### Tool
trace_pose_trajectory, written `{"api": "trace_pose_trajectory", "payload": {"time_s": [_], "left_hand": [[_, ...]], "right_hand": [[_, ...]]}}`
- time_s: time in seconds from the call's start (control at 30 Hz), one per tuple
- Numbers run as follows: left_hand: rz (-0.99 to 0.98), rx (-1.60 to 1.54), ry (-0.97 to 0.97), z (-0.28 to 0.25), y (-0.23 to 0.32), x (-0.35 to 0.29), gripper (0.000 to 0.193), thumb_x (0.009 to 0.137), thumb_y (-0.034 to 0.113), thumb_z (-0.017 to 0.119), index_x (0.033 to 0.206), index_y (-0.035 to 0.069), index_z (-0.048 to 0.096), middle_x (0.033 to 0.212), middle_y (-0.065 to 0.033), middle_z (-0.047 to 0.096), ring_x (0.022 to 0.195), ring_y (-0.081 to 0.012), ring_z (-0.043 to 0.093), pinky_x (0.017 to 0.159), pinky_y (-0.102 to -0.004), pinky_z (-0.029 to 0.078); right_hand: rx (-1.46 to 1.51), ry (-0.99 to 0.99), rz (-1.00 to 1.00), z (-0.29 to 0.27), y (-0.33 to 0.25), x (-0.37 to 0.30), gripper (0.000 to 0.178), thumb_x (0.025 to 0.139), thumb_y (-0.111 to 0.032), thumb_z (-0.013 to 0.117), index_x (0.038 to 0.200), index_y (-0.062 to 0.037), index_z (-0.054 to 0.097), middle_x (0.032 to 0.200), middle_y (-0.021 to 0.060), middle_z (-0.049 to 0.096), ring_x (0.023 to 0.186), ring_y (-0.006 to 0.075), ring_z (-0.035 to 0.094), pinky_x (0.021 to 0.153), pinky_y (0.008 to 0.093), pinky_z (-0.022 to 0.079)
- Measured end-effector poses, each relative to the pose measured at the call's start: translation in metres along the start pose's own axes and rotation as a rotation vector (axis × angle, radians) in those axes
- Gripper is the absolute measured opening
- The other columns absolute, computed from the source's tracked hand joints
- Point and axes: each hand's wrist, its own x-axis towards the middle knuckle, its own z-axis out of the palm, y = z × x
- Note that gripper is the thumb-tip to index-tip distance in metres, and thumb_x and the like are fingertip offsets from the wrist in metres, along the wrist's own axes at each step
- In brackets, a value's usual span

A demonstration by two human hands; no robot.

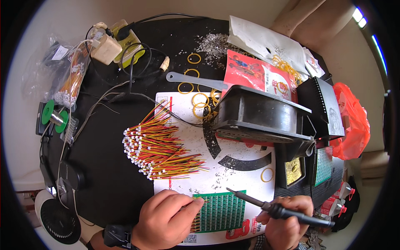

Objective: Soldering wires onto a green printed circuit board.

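A green circuit board (223, 210) made of many small repeated units lies on the white printed sheet in front of me. My left hand (166, 218) is at its left edge, thumb and forefinger pinched together; what they grip is too small to make out. Red and yellow wire ends show along that edge, partly under the hand. My right hand (287, 227) holds a soldering iron (277, 209) by its dark handle, its tip above the board's upper edge. Left of centre lies a pile of red, yellow and black wires (160, 146) with white connectors.
A black fan (258, 112) stands beyond the board, near a black box (321, 108) and a tip-cleaner tray (293, 171). Another green board (323, 165) is at right. Rubber bands (200, 100), a solder spool (55, 116), a power strip (129, 46) and metal clippings (212, 46) lie around.
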Motion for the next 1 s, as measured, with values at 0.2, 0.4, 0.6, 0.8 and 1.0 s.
{"api": "trace_pose_trajectory", "payload": {"time_s": [0.2, 0.4, 0.6, 0.8, 1.0], "left_hand": [[0.012, 0.018, -0.024, 0.002, -0.003, -0.003, 0.022, 0.066, -0.006, 0.072, 0.087, -0.001, 0.074, 0.079, -0.0089, 0.064, 0.064, -0.0252, 0.062, 0.056, -0.0334, 0.051], [0.030, 0.044, -0.055, 0.002, -0.006, 0.000, 0.021, 0.065, -0.005, 0.072, 0.086, -0.001, 0.073, 0.078, -0.0084, 0.064, 0.062, -0.0246, 0.061, 0.053, -0.0324, 0.051], [0.012, 0.018, -0.073, -0.001, -0.007, -0.001, 0.022, 0.065, -0.004, 0.072, 0.087, -0.001, 0.073, 0.079, -0.0076, 0.063, 0.063, -0.0238, 0.061, 0.055, -0.0315, 0.051], [-0.015, -0.005, -0.096, -0.007, -0.003, -0.003, 0.014, 0.079, -0.002, 0.066, 0.092, -0.003, 0.070, 0.086, -0.0130, 0.063, 0.078, -0.0309, 0.064, 0.070, -0.0372, 0.054], [0.002, 0.023, -0.086, -0.007, -0.002, -0.002, 0.014, 0.079, -0.002, 0.067, 0.092, -0.003, 0.071, 0.086, -0.0131, 0.064, 0.078, -0.0304, 0.064, 0.070, -0.0368, 0.055]], "right_hand": [[-0.200, -0.307, -0.687, 0.001, 0.026, 0.007, 0.032, 0.100, -0.020, 0.059, 0.115, 0.0072, 0.051, 0.083, 0.0184, 0.056, 0.052, 0.0188, 0.048, 0.042, 0.0320, 0.037], [-0.256, -0.353, -0.385, 0.015, 0.013, 0.007, 0.026, 0.090, -0.012, 0.071, 0.098, 0.0073, 0.055, 0.060, 0.0089, 0.056, 0.048, 0.0166, 0.052, 0.047, 0.0285, 0.040], [-0.285, -0.416, -0.379, 0.014, 0.012, 0.010, 0.027, 0.090, -0.012, 0.072, 0.099, 0.0065, 0.055, 0.061, 0.0095, 0.058, 0.048, 0.0164, 0.053, 0.047, 0.0281, 0.041], [-0.298, -0.426, -0.369, 0.016, 0.011, 0.012, 0.026, 0.090, -0.011, 0.072, 0.098, 0.0062, 0.055, 0.060, 0.0088, 0.057, 0.048, 0.0160, 0.053, 0.047, 0.0271, 0.041], [-0.318, -0.444, -0.351, 0.015, 0.010, 0.012, 0.025, 0.090, -0.011, 0.071, 0.098, 0.0057, 0.054, 0.059, 0.0083, 0.056, 0.049, 0.0159, 0.053, 0.047, 0.0276, 0.041]]}}
